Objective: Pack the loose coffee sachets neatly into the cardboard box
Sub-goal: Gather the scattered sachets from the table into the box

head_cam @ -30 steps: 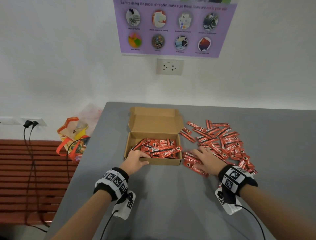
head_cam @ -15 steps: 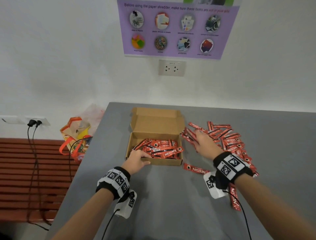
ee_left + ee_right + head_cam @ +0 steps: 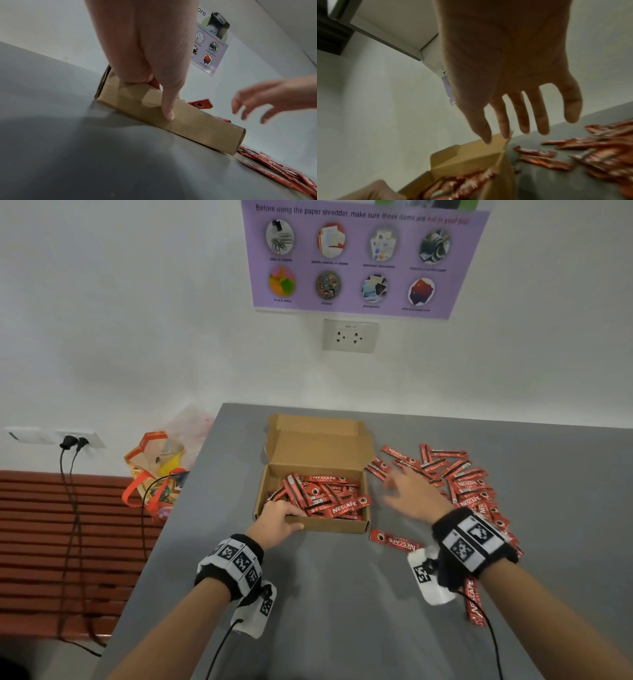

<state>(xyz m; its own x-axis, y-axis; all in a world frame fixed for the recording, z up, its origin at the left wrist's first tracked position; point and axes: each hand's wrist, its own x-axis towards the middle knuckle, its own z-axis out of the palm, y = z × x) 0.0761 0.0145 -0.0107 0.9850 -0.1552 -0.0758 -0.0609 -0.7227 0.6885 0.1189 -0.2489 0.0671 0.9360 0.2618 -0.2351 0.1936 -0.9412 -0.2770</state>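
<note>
On the grey table point(image 3: 342, 611) the cardboard box point(image 3: 329, 523) sits open, sachets point(image 3: 322, 496) heaped inside — our left hand point(image 3: 274, 523) clamps its near wall. Loose sachets point(image 3: 469, 484) lie right of it. Our right hand point(image 3: 411, 494), fingers spread and empty, has dropped the bunch it held a moment ago.

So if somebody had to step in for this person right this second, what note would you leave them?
Left hand: grips the near-left corner of the cardboard box, thumb on its front wall.
Right hand: open, fingers spread, holding nothing, hovering just right of the box.
Done: a jumbled layer of sachets in the box, lid open.
Left: the big loose pile on the table to the right, one stray sachet by the box's front corner, another under the right wrist. Then tidy the layer.
</note>
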